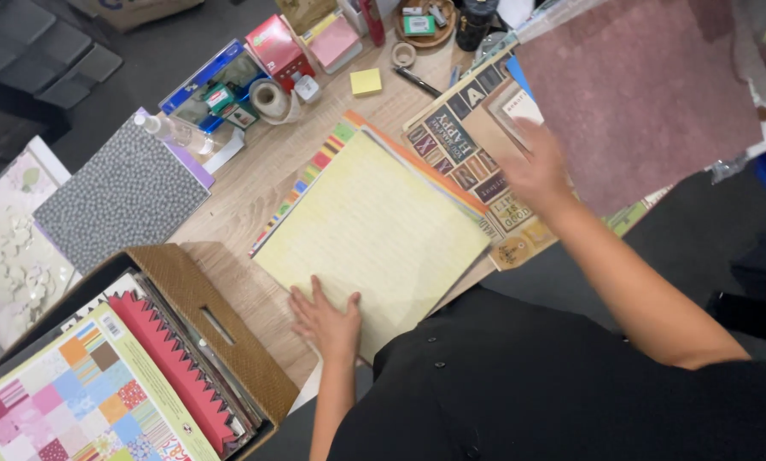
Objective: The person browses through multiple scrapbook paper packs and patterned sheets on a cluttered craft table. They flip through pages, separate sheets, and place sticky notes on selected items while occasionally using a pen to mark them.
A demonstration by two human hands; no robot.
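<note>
At seven o'clock, an open brown cardboard box [229,341], crammed with upright paper pads: a patchwork-print pad [84,401] in front, a red zigzag-edged sheet [174,354] behind it, darker sheets further back. At twelve o'clock, a small round wooden dish [425,26] holding a green-and-white item (too small to identify).

At centre, a pale yellow sheet [383,226] topping a fanned stack of coloured papers [314,166] on the wooden table [246,188]. Left hand [327,320] flat on the yellow sheet's near corner at six o'clock, fingers spread, palm pressing down. Right hand [538,171] raised at two o'clock, gripping a large mauve mottled sheet [647,102] by its lower left edge; thumb and fingertips hidden behind the paper, so exact grip unclear. Beneath it, a tan lettered sheet [468,162] overhanging the table's near edge.

Bare wood only in a narrow strip between the stack and a grey dotted pad [122,201] at nine o'clock. Far edge crowded: tape roll [269,98], yellow sticky notes [366,81], pen [417,81], red carton [276,47].

Mauve sheet cut off at the top edge; white floral sheet [11,256] cut off at left.
</note>
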